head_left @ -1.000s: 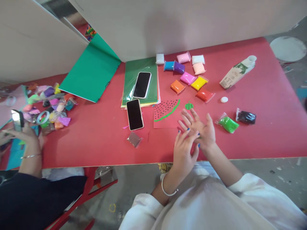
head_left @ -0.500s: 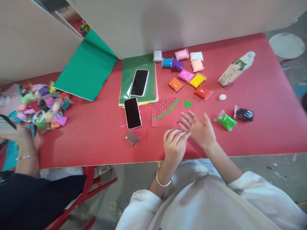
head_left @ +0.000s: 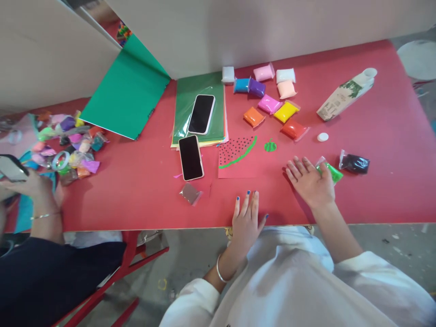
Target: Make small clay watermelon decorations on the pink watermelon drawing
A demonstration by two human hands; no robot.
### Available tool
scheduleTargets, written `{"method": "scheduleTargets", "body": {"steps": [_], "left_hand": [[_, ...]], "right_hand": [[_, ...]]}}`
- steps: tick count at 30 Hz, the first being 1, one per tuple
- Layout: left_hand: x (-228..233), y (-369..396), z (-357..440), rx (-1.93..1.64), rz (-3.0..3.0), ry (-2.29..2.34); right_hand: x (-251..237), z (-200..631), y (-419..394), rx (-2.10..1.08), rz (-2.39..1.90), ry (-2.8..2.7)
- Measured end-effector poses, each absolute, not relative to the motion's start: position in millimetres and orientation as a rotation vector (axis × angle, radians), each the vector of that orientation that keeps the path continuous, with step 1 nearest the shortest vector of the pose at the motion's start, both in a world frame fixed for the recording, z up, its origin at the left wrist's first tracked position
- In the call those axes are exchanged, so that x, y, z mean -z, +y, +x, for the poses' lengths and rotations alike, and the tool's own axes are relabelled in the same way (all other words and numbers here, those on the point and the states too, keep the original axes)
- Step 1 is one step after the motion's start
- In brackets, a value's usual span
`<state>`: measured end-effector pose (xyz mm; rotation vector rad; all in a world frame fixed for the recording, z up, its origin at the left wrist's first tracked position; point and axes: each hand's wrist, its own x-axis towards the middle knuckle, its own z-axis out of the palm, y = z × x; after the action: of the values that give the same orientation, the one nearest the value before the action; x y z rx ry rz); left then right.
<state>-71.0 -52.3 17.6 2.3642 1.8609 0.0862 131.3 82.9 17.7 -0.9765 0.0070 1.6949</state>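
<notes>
My left hand (head_left: 245, 220) is over the table's front edge, palm down with fingers stretched out, holding nothing. To its right my right hand (head_left: 312, 184) lies palm up with its fingers loosely spread, also bare. It partly covers a green clay packet (head_left: 334, 174); a black clay packet (head_left: 354, 163) is just beyond. Ahead of my left hand lies a red paper sheet (head_left: 240, 171) with a watermelon slice (head_left: 237, 152) in red, black dots and a green rim. A small round green clay piece (head_left: 270, 145) sits beside the sheet.
Two phones (head_left: 191, 158) lie left of the sheet, one on a stack of green paper (head_left: 180, 109). A brown packet (head_left: 190, 194) is nearby. Several colored clay packets (head_left: 269, 104), a white cap (head_left: 323, 136) and a carton (head_left: 344, 97) stand behind. At left, a person's hand (head_left: 37, 186) holds a phone.
My hands have moved apart: the right went rightward to the green packet, the left turned flat and dropped toward the table's edge. The view has shifted slightly.
</notes>
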Motion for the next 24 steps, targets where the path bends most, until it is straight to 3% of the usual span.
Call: {"method": "scheduleTargets", "body": {"steps": [11, 24], "left_hand": [[-15, -52, -78, -0.107, 2.331, 1.884], [-15, -55, -75, -0.089, 2.366, 1.874]], "right_hand": [[-11, 136, 79, -1.734, -1.016, -0.052], [-22, 121, 62, -1.693, -0.98, -0.531]]}}
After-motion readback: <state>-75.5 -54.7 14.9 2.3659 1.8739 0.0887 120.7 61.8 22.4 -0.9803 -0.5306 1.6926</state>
